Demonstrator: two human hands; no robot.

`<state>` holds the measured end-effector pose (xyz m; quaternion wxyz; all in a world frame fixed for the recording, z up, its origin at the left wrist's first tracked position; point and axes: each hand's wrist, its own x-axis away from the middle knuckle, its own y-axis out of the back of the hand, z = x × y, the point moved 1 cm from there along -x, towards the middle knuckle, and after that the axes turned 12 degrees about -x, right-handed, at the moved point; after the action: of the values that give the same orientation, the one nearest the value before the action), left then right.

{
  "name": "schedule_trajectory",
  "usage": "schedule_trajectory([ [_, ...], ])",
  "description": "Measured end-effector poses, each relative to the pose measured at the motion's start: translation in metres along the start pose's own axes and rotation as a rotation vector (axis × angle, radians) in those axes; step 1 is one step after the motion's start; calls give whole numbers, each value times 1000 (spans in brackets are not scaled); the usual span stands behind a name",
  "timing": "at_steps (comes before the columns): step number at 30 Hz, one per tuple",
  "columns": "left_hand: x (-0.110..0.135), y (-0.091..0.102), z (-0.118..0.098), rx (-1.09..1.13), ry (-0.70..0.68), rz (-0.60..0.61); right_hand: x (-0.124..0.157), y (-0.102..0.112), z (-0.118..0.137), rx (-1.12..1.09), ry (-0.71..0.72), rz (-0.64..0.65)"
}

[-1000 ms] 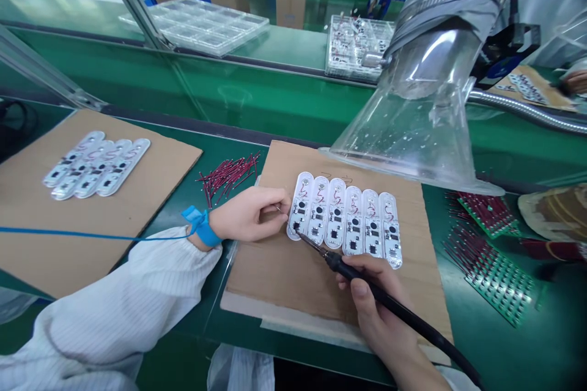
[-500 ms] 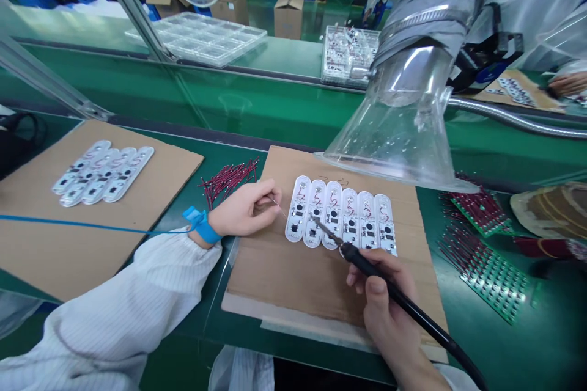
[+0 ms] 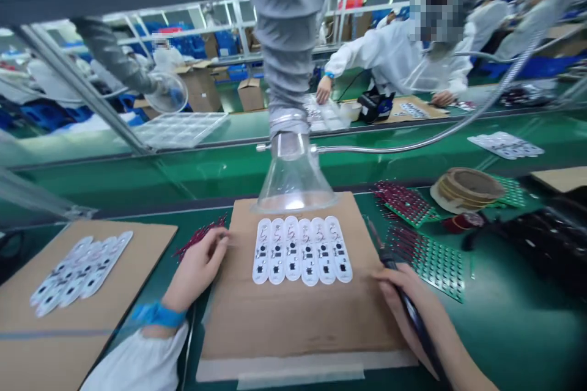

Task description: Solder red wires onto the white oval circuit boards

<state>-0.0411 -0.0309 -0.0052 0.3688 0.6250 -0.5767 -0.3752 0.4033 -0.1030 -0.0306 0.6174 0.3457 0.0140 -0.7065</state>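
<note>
My right hand point(image 3: 408, 293) grips a soldering iron point(image 3: 389, 261) by its black handle, beside the right edge of a cardboard sheet point(image 3: 293, 324). The iron's tip points up and away, off the boards. On the cardboard lies a row of several white rounded circuit boards point(image 3: 292, 250), each with black chips and a short red wire. My left hand point(image 3: 202, 266), with a blue wrist strap point(image 3: 160, 314), is left of the row, its fingers pinched on a thin strand of solder wire, faint and blurred. Close by it lies a pile of dark red wires point(image 3: 199, 237).
A clear fume hood point(image 3: 296, 183) hangs over the cardboard's far edge. Green boards with red wires point(image 3: 435, 263) and a tape roll point(image 3: 468, 188) stand at right. More white boards point(image 3: 82, 269) lie on the left cardboard. A co-worker point(image 3: 394, 55) reaches across the bench beyond.
The view has tilted up and shifted. My right hand has drawn the soldering iron rightward, away from the white boards. My left hand has moved left from the row towards the red wires.
</note>
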Motion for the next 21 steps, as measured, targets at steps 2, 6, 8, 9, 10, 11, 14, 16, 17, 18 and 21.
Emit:
schedule_trajectory([
  [2, 14, 1, 6, -41, 100, 19, 14, 7, 4, 36, 11, 26],
  [6, 37, -3, 17, -68, 303, -3, 35, 6, 21, 24, 17, -21],
  [8, 44, -8, 19, -55, 364, -31, 41, 3, 24, 5, 10, -44],
  [9, 46, -11, 19, -52, 377, -36, 43, 1, 23, -3, 9, -44],
  [10, 47, -13, 18, -52, 382, -37, 45, 0, 21, -10, 8, -37],
  [11, 47, -16, 16, -53, 385, -38, 46, -1, 18, -20, 10, -35],
  [14, 48, -19, 9, -31, 388, -34, 49, -3, 8, -58, -28, -29],
  [16, 46, -16, 7, 3, 364, -46, 48, -2, 3, -70, -55, -37],
  [17, 45, -13, 8, 16, 343, -57, 48, -1, -1, -70, -57, -30],
  [18, 43, -8, 11, 21, 325, -76, 47, 0, -5, -69, -53, -14],
  [21, 32, 19, 32, -20, 346, -191, 47, 1, -30, -125, -29, 10],
])
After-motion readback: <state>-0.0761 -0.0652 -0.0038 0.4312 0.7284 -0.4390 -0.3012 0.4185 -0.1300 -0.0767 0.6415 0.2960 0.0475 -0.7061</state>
